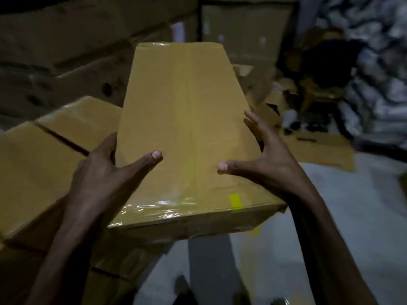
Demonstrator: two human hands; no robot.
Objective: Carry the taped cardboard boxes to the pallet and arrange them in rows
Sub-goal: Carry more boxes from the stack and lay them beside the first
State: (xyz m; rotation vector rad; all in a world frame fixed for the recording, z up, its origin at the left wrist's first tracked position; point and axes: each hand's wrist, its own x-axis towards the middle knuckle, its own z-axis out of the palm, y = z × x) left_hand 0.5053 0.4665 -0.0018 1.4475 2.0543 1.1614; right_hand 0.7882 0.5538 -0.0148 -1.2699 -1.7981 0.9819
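Taped cardboard box [187, 128] is held up between my two hands, above the pale floor [356, 216]; my left hand [105, 172] presses flat against its left side, thumb laid straight over the top; my right hand [266, 159] presses the right side, fingers spread and straight, thumb on top; neither hand curls round it; clear tape runs down the centre seam; stacked boxes [39, 161] sit just beside it on my left; flattened cardboard [326, 150] lies on the floor to the right.
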